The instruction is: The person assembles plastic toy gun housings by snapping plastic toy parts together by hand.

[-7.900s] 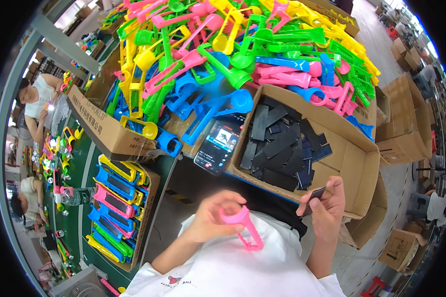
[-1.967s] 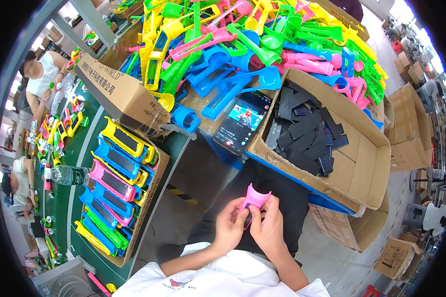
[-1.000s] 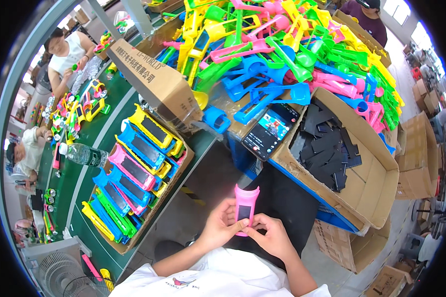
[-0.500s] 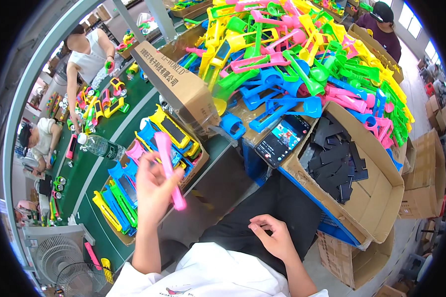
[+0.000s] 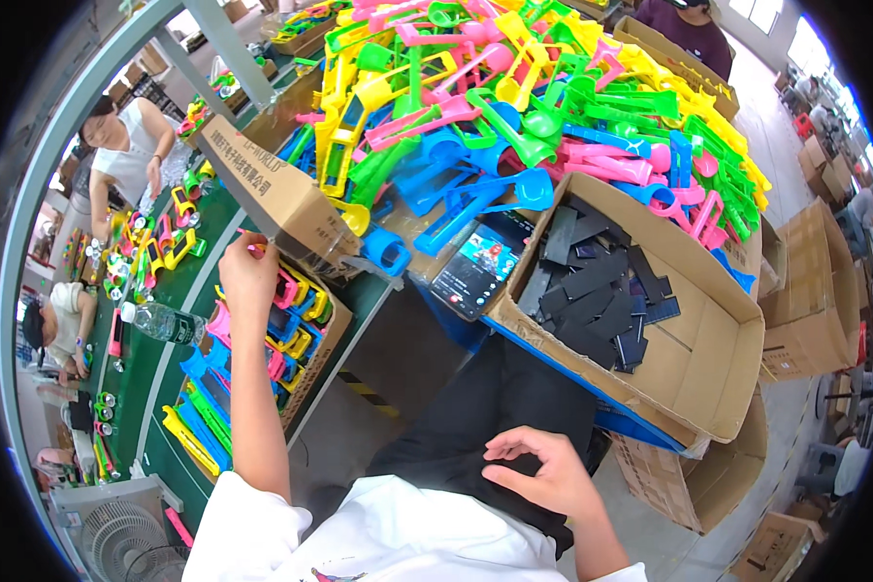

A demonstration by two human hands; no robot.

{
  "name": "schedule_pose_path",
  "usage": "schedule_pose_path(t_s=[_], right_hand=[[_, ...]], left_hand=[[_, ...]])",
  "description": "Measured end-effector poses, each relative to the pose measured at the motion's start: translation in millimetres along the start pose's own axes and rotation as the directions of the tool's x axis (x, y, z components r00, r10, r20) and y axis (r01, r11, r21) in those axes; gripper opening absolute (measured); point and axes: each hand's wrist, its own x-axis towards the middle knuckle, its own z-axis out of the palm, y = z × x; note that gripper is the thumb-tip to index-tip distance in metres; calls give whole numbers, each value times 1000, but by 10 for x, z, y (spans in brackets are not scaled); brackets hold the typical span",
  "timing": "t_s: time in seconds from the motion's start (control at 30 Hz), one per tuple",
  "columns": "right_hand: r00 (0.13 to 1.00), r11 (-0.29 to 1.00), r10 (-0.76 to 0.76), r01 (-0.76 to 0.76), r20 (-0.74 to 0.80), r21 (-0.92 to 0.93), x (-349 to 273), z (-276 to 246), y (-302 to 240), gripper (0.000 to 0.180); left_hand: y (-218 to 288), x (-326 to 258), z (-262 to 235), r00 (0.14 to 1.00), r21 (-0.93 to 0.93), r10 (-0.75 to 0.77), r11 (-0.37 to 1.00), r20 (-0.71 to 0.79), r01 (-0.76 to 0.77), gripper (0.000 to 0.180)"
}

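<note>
- Pink plastic piece (image 5: 283, 288): lies at the top end of the low cardboard tray (image 5: 322, 341) on the green counter (image 5: 165, 364), right under the left hand.
- Left hand (image 5: 246, 272): reaches out over the tray with its back to the camera; fingers curl down onto the pink piece, and a sliver of pink shows at the fingertips. Whether they pinch it or only touch it cannot be told.
- Right hand (image 5: 541, 473): rests near the lap on the dark trousers (image 5: 495, 417), fingers loosely bent, holding nothing.
- The tray holds rows of finished pieces in pink, yellow, blue and green, laid side by side.
- A long brown carton (image 5: 272, 199) with dark print on its side lies tilted just beyond the tray.
- A phone (image 5: 477, 272) with a lit screen leans at the corner of an open carton (image 5: 718, 359), which holds flat black parts (image 5: 601, 296).
- Behind both, a large heap of bright plastic frames (image 5: 514, 107) in pink, green, yellow and blue.
- A clear water bottle (image 5: 163, 323) lies on the counter left of the tray.
- More brown cartons (image 5: 805, 291) stand on the floor at the right.
- A person in a white top (image 5: 124, 160) works at the far left of the counter.
</note>
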Motion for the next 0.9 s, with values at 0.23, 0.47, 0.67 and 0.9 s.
schedule_pose_path(t_s=[0.23,0.47,0.67,0.9], right_hand=[[996,993,-92,90,-20,-82,-72,-829,-698,36],[934,628,-350,176,-73,-758,895,-1321,-1127,32],[878,243,-454,288,154,-926,1521,-1549,-729,35],[856,82,-441,338,269,-938,1561,-1491,-631,25]], left_hand=[[259,-81,-149,996,39,10,999,89,-14,30],[360,-283,-304,994,155,71,986,-88,-57,30],[998,-793,-358,985,-438,121,884,-126,-165,9],[1684,-958,-131,944,-661,330,704,-18,-259,12]])
